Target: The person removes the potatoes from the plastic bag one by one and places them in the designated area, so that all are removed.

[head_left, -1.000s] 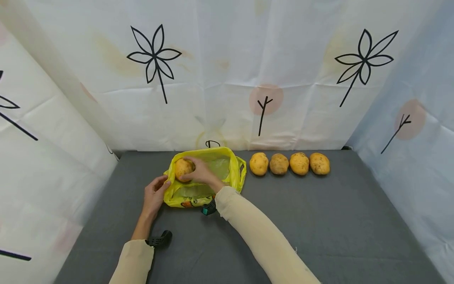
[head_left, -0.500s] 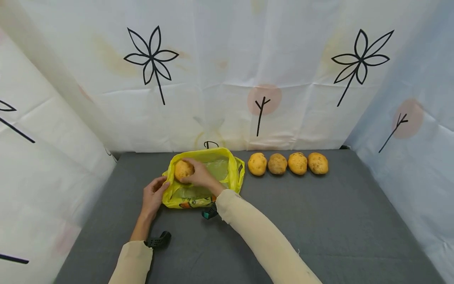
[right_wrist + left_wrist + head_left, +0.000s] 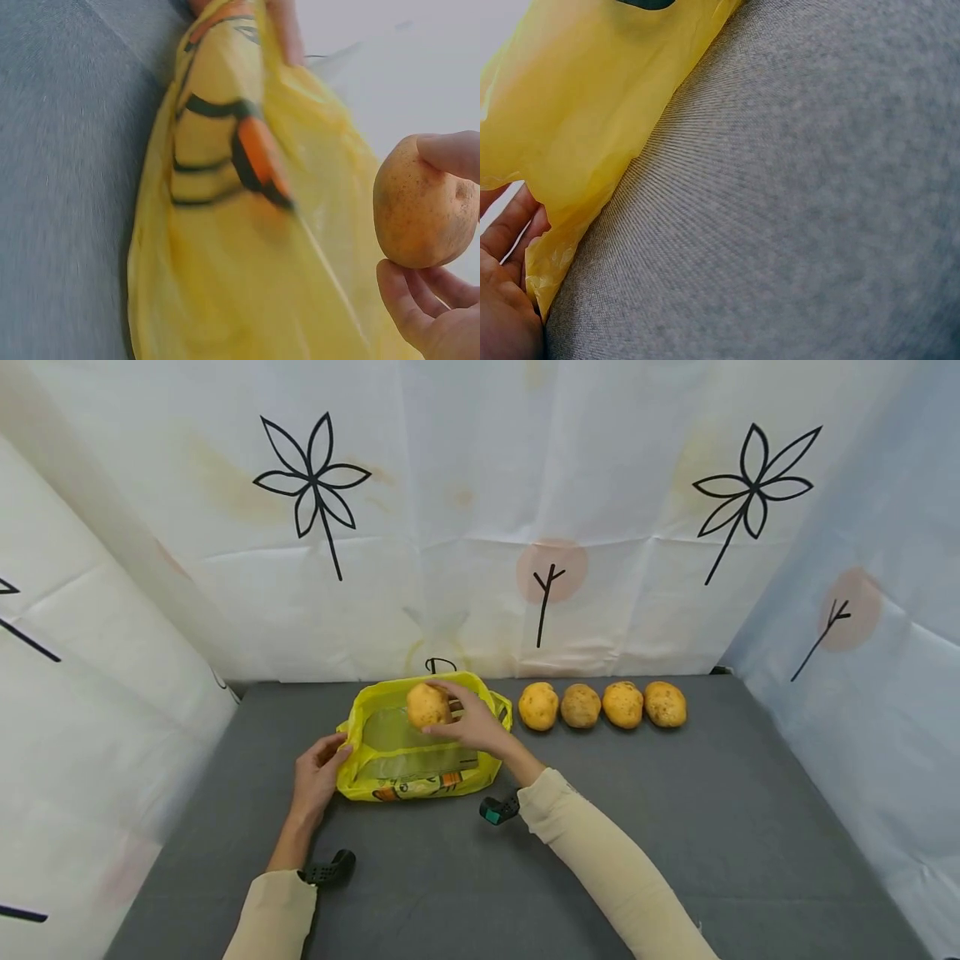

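Observation:
A yellow plastic bag [image 3: 416, 783] lies on the grey tabletop with its mouth spread wide. Its left edge is pinched by my left hand [image 3: 315, 777]; in the left wrist view, the fingers [image 3: 514, 225] are partly hidden by the plastic. My right hand [image 3: 476, 722] grips a potato [image 3: 427, 707] over the bag's mouth. From the right wrist, the potato [image 3: 420, 206] shows between thumb and fingers, apart from the printed side of the bag [image 3: 217, 247].
Several potatoes stand in a row right of the bag, from the nearest potato [image 3: 538, 707] to the farthest potato [image 3: 665, 704]. Behind the table [image 3: 600, 827] hangs a white patterned cloth [image 3: 450, 527], with more cloth at both sides.
My right hand has lifted the potato from the bag's left inside and carried it to the right. The left hand keeps its place at the bag's edge.

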`<state>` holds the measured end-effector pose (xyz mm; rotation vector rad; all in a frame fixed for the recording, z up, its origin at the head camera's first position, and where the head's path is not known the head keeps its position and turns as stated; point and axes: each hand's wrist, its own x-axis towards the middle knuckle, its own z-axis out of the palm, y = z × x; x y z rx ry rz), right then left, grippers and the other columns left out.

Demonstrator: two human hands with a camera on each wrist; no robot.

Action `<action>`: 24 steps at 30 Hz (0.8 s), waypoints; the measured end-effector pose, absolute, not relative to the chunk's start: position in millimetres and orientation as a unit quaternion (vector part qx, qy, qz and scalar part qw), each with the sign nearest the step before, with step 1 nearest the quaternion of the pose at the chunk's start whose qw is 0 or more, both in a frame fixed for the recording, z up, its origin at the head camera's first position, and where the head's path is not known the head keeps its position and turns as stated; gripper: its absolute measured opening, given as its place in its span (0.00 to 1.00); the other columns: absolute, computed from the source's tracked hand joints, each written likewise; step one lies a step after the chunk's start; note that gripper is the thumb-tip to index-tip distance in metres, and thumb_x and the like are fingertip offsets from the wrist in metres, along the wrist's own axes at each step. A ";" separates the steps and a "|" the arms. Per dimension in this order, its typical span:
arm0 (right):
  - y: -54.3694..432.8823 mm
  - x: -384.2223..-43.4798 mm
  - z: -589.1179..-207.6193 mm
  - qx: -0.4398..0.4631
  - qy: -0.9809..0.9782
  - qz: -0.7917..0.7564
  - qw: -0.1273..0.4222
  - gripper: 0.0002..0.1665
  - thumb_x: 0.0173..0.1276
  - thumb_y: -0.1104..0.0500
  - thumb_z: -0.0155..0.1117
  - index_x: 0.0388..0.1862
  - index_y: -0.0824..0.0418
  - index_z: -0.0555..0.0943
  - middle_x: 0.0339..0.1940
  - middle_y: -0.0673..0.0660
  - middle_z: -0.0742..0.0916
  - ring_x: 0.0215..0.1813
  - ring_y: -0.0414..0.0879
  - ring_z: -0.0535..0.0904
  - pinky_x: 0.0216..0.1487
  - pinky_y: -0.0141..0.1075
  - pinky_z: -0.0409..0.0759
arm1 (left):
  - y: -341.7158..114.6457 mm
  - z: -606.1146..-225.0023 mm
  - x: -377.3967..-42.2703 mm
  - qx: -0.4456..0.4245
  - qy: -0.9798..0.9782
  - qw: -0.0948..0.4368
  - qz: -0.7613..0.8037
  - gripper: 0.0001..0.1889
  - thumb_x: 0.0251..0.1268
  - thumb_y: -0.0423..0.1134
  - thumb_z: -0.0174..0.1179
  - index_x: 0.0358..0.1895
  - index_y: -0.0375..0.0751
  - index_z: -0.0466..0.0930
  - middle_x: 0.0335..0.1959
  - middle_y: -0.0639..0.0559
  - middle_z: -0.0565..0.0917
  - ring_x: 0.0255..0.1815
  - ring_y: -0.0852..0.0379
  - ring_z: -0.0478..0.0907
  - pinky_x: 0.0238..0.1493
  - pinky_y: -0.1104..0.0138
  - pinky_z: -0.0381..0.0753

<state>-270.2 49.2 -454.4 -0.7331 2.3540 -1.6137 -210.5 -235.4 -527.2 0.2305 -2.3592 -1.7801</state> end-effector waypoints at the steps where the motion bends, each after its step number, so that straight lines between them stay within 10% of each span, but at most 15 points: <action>1: 55.2 -269.2 -452.2 -0.245 0.793 -0.550 0.092 0.45 0.66 0.58 0.75 0.79 0.51 0.66 0.71 0.58 0.72 0.62 0.56 0.74 0.55 0.47 0.79 | -235.4 -526.8 -210.6 0.077 -0.793 0.090 -0.597 0.20 0.78 0.40 0.58 0.65 0.32 0.77 0.63 0.38 0.77 0.51 0.65 0.72 0.47 0.80 0.71; 24: 210.3 -247.9 -432.9 -0.179 0.787 -0.590 -0.003 0.47 0.65 0.66 0.74 0.80 0.55 0.64 0.70 0.66 0.71 0.65 0.62 0.71 0.61 0.59 0.73 | -236.6 -526.0 -209.1 0.068 -0.795 0.091 -0.596 0.20 0.78 0.39 0.58 0.65 0.31 0.77 0.62 0.38 0.78 0.50 0.66 0.72 0.48 0.80 0.71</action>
